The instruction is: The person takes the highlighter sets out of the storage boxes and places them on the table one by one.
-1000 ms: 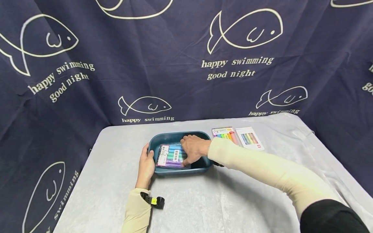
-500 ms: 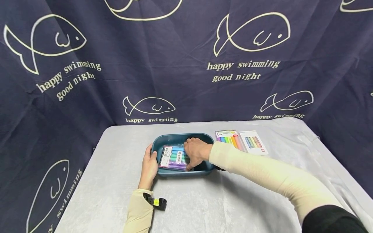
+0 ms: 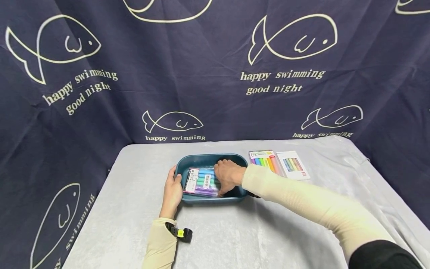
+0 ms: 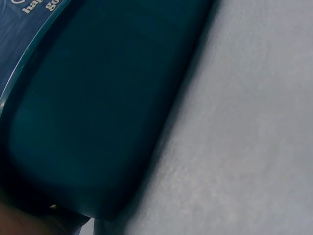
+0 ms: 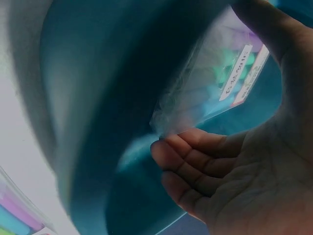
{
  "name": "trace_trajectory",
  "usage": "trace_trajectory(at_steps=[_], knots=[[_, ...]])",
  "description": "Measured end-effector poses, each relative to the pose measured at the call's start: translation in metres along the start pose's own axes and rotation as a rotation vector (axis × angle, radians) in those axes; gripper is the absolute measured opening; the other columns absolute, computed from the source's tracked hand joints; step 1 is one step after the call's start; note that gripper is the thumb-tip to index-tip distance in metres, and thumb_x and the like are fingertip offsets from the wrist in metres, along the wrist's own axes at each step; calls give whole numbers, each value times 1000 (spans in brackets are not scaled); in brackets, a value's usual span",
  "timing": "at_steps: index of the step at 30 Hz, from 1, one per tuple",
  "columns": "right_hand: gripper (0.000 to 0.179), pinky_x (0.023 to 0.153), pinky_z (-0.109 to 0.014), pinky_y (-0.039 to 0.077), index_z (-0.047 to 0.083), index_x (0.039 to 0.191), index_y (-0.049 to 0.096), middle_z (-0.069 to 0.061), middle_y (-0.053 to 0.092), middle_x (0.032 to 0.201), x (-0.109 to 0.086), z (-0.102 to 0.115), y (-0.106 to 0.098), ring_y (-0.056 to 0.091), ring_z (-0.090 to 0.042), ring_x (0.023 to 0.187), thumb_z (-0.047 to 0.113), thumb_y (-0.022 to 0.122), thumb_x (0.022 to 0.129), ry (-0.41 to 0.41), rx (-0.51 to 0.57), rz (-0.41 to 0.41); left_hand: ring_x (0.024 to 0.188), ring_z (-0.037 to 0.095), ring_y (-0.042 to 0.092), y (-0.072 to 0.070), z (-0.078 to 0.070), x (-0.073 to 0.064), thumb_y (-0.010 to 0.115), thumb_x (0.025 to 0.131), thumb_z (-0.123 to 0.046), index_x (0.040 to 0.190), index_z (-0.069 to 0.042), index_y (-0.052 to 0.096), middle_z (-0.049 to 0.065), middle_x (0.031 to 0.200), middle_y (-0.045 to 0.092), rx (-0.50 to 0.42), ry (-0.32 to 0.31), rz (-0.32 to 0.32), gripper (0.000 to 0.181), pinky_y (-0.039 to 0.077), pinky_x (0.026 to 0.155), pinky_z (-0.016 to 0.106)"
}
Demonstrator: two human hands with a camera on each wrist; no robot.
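A dark teal plastic bin stands on the grey-covered table. Its left end is held by my left hand, thumb at the rim and fingers along the outer wall. Inside lies a clear plastic pack of coloured markers in blue, green and purple, with white labels. My right hand reaches into the bin from the right and grips the pack's right end across its width. In the right wrist view, the thumb is at the pack's purple side and the curled fingers at its opposite edge.
Right of the bin, behind my right forearm, a pack of rainbow markers lies beside a white box with a window of muted colours. A navy curtain printed with fish hangs behind the table.
The head view has shifted slightly, so the table things sit a little further right in it. My right hand has eased slightly rightward over the pack; my left hand keeps its place on the bin.
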State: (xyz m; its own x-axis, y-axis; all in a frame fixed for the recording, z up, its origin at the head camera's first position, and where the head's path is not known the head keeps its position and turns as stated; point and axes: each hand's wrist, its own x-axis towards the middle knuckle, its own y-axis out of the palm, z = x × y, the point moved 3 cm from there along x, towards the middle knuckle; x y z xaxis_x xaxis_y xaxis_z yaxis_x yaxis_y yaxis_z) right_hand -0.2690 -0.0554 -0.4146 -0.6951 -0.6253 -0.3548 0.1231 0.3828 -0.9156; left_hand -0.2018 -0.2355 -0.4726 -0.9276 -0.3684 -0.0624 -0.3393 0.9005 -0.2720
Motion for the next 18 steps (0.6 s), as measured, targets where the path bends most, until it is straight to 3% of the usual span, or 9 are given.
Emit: trace_trajectory(at_steps=[10,18], knots=[[90,107,-38,50,3,134,55,-11,63,124,-1,-1,3,59,-27,116,65,80,73,5,30,17,154,39,27,1,-2,-1,36,106,-12,154,-5,35,20,161,36,10,-4,-2,49,18,128,57],[88,108,-38,49,3,131,57,-10,63,122,-1,-1,3,59,-26,114,63,82,72,7,57,8,154,38,27,2,0,-1,36,106,-12,154,-5,36,20,161,36,2,-2,-1,49,18,128,57]])
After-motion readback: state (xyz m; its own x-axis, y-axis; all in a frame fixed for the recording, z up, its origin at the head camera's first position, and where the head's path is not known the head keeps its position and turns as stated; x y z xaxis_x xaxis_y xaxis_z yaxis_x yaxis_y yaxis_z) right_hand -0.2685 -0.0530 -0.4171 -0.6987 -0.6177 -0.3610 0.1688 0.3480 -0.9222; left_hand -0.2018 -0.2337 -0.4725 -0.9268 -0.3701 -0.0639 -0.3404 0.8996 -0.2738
